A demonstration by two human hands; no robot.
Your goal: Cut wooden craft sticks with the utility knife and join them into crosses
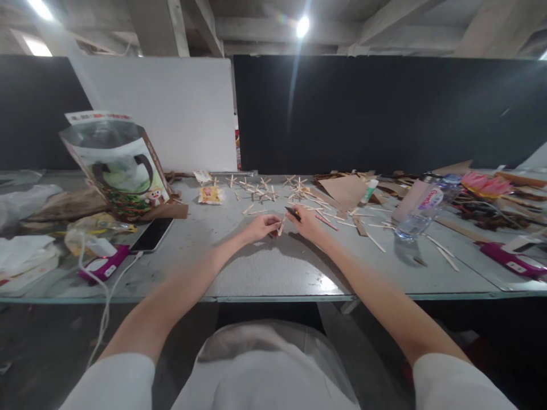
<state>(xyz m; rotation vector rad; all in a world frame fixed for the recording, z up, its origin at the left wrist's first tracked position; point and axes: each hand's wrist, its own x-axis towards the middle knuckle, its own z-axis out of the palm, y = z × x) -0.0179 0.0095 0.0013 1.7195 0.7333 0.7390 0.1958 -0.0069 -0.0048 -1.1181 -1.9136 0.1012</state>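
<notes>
Near the middle of the table (256, 273), my left hand (260, 228) pinches a small pale wooden stick piece (281, 226) between thumb and fingertips. Just to its right, my right hand (306, 222) is closed around a slim black pen-like tool (293, 213), whose tip points toward the left hand. Its exact kind is too small to tell. Beyond both hands stand several star-shaped pieces made of crossed wooden sticks (265, 191). Loose flat sticks (376, 242) lie scattered to the right, along with a pink stick (326, 222).
At left are a large printed bag (123, 171), a phone (152, 234) and a purple power strip (102, 265) with white cables. A yellow packet (210, 195) lies behind. On the right are cardboard (344, 191), a glue stick (368, 191), a plastic bottle (421, 210) and a pink flower (487, 184).
</notes>
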